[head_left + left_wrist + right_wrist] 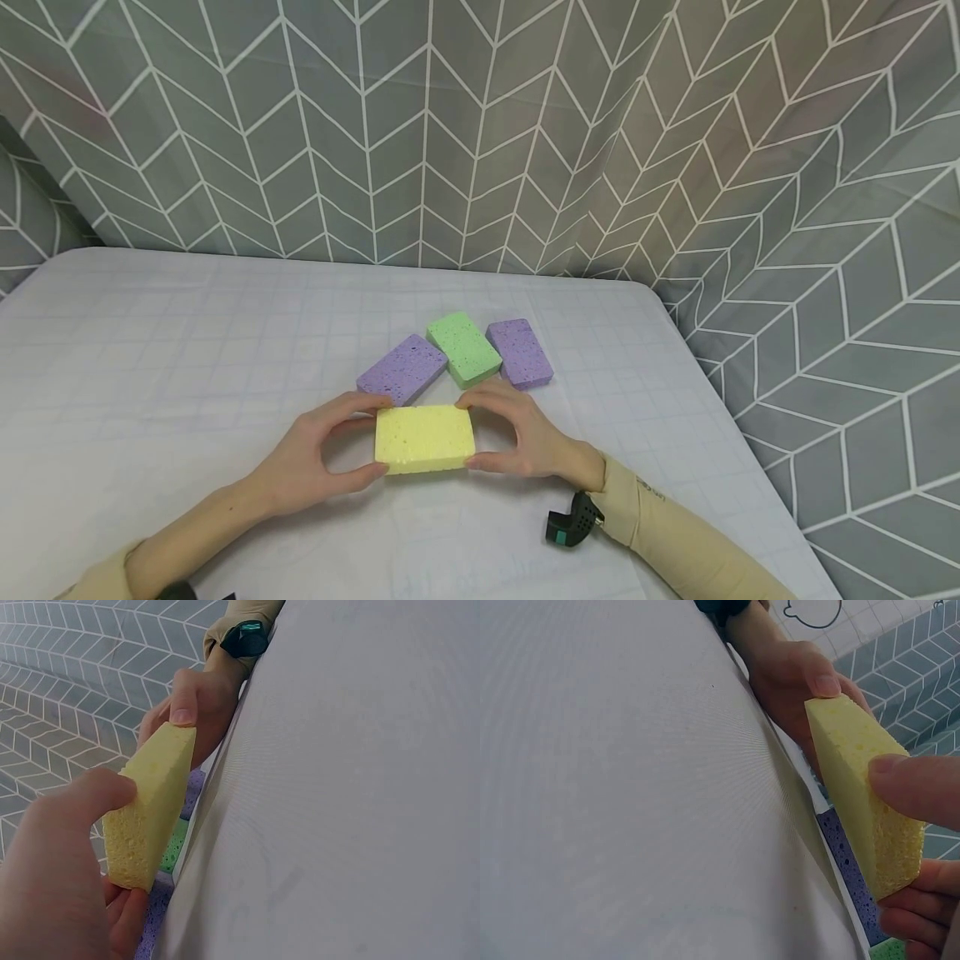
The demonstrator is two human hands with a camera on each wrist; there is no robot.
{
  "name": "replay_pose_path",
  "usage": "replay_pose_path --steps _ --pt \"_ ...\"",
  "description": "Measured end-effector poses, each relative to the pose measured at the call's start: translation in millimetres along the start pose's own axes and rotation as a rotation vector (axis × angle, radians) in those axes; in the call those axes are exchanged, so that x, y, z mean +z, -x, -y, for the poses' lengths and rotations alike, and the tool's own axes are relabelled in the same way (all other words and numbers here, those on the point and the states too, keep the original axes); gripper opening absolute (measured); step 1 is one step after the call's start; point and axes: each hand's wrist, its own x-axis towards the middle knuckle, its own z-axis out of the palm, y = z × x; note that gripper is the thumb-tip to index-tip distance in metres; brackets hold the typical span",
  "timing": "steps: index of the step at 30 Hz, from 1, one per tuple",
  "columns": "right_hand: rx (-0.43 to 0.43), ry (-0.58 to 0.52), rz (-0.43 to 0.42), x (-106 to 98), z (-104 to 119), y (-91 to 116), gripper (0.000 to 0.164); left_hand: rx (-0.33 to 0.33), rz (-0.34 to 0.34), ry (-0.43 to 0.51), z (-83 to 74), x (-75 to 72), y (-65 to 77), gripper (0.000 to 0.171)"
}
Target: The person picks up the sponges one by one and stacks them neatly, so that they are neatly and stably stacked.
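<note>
A yellow sponge is held between both hands over the table, its broad face turned up toward the head camera. My left hand pinches its left end, thumb at the near corner and fingers at the far one. At the opposite end my right hand grips it the same way. Both wrist views show the yellow sponge between thumb and fingers. Just beyond it lie a purple sponge, a green sponge and a second purple sponge, fanned out side by side.
A white cloth with a faint grid covers the table. Grey curtains with white chevron lines hang behind and to the right. A black wrist strap sits below the right wrist.
</note>
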Motion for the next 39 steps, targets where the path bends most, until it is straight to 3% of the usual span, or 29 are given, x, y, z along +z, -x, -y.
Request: replay_pose_path --steps 9,16,31,35,39 --pt "0.026 0.014 0.019 0.7 -0.4 -0.8 0.062 0.011 -0.002 0.003 -0.9 0.9 0.0 0.068" --pt "0.043 0.025 0.032 0.5 0.9 -0.8 0.062 -0.033 0.006 -0.005 -1.1 1.4 0.1 0.072" --pt "0.068 0.062 0.048 0.5 1.3 0.2 0.063 0.010 -0.001 -0.006 0.0 1.5 -0.4 0.070" --pt "0.067 0.066 0.050 1.1 0.6 0.8 0.063 0.021 -0.011 -0.039 -1.5 1.5 0.1 0.069" --pt "0.069 0.071 0.050 0.9 0.6 0.6 0.064 -0.009 -0.010 -0.082 -3.5 1.2 0.6 0.067"
